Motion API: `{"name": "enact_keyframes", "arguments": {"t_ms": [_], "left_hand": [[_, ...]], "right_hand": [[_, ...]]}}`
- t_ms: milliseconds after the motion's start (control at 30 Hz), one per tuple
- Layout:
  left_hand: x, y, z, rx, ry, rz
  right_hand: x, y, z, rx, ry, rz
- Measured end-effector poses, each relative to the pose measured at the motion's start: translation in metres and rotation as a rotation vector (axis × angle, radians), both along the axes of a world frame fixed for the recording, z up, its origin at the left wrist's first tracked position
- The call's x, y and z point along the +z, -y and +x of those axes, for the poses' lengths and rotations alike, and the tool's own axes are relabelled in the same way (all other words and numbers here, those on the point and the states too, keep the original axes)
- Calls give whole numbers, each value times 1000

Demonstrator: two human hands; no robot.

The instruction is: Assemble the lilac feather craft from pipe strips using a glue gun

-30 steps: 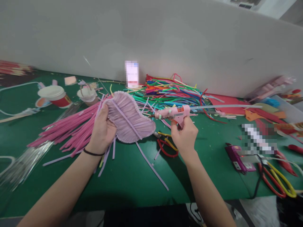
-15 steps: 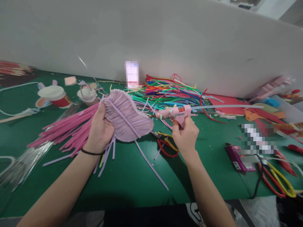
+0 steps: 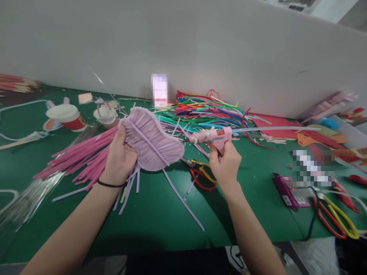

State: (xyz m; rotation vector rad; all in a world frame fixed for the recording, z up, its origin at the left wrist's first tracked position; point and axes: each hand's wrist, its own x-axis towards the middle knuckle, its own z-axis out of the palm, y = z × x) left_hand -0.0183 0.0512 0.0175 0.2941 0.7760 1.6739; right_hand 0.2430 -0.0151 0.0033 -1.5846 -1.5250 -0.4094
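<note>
My left hand is closed on the left edge of a lilac leaf-shaped piece, made of fuzzy strips with a pale rim and a central rib. My right hand grips a pink glue gun by its handle. A long clear glue stick juts from the back of the gun. The gun's nozzle points left, close to the piece's right tip; I cannot tell whether they touch. Beneath the piece, lilac pipe cleaners lie on the green table.
Bundled pink pipe cleaners lie at the left beside a paper cup. Behind is a heap of multicoloured pipe cleaners near a blurred phone. Red-and-yellow-handled scissors lie below the gun, with more pliers-like handles and a purple box at right.
The leaf-shaped piece and my left hand have shifted slightly left, widening the distance to the nozzle a little. My right hand with the glue gun has hardly moved.
</note>
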Motion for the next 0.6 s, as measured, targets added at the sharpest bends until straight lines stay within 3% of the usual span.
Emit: {"name": "enact_keyframes", "arguments": {"t_ms": [600], "left_hand": [[0, -1, -4, 2, -19, -10]], "right_hand": [[1, 0, -1, -42, -3, -26]]}}
